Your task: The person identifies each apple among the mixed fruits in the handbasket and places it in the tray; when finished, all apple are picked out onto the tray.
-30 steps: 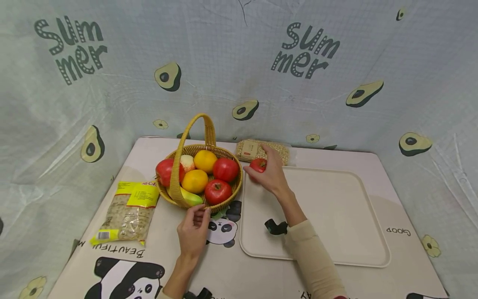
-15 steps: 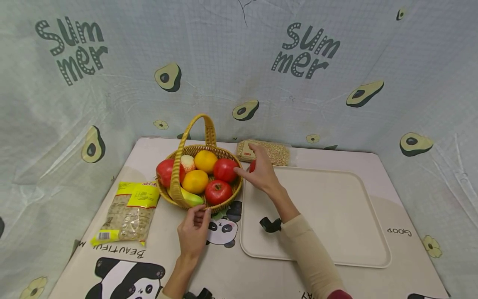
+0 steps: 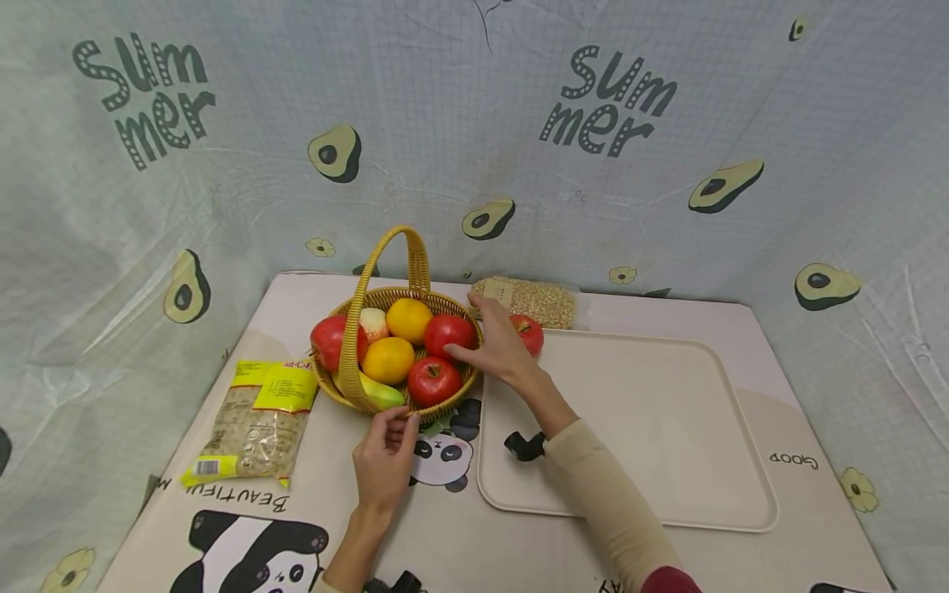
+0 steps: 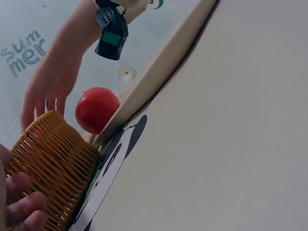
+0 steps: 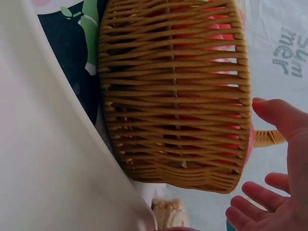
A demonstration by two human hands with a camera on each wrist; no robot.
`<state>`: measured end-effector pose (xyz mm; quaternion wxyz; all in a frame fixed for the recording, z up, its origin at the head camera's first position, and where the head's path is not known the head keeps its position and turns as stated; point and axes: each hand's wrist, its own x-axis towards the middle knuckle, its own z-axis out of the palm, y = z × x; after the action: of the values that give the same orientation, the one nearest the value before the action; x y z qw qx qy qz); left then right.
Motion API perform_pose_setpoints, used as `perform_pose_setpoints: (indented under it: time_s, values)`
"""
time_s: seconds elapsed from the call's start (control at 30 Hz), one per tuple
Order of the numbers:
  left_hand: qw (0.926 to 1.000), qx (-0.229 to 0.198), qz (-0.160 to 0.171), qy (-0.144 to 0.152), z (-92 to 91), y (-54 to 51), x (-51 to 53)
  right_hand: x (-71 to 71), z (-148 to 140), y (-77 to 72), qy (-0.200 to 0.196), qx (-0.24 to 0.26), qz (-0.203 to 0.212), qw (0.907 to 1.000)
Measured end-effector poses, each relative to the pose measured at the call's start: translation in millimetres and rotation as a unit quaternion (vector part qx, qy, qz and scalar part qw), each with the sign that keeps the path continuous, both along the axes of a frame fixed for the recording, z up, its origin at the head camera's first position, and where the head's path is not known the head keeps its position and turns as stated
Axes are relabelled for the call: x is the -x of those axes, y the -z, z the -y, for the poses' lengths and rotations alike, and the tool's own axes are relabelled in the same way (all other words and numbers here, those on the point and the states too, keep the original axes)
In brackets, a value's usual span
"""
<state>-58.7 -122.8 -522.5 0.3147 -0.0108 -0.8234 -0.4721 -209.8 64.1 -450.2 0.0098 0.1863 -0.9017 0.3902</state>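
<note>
A yellow woven basket (image 3: 311, 375) with a tall handle holds a banana (image 3: 380, 390), two orange-coloured fruits (image 3: 388, 360), a pale fruit and several red ones. My left hand (image 3: 385, 457) pinches its near rim; in the left wrist view the fingers (image 4: 26, 207) lie against the outer weave. At the right rim is my right hand (image 3: 495, 342), fingers spread, the thumb over a red fruit (image 3: 447, 331) inside. In the right wrist view the thumb (image 5: 276, 113) is close to the rim, the other fingers apart from it. A red apple (image 3: 528, 332) sits just beyond the right hand.
A beige tray (image 3: 630, 412) lies right of the basket, the apple at its far left corner. Behind it is a clear bag of pale grains (image 3: 544, 305). A yellow-ended packet (image 3: 255, 420) lies to the left. A printed cloth hangs behind the table.
My right hand has moved left from above the apple by the tray to the basket's right rim, leaving more of the apple visible. My left hand has stayed at the near rim.
</note>
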Motion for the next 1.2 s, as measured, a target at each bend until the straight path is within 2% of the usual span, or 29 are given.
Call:
perform_pose_setpoints:
  time_s: [0.37,0.63,0.97,1.2]
  values:
    - [1.0,-0.002,0.004,0.001,0.2,-0.7,0.0,0.6,8.6,6.6,-0.015,-0.04,0.023,0.9988]
    - [1.0,-0.003,0.001,0.002,0.4,-1.7,0.1,2.3,8.9,10.0,-0.029,-0.064,0.004,0.9975]
    - [0.9999,0.002,-0.012,0.001,0.6,1.2,1.1,4.0,9.0,11.9,-0.032,-0.069,-0.009,0.9971]
    - [1.0,0.001,-0.002,0.002,0.6,0.1,0.5,6.8,9.1,16.1,-0.034,-0.078,-0.036,0.9958]
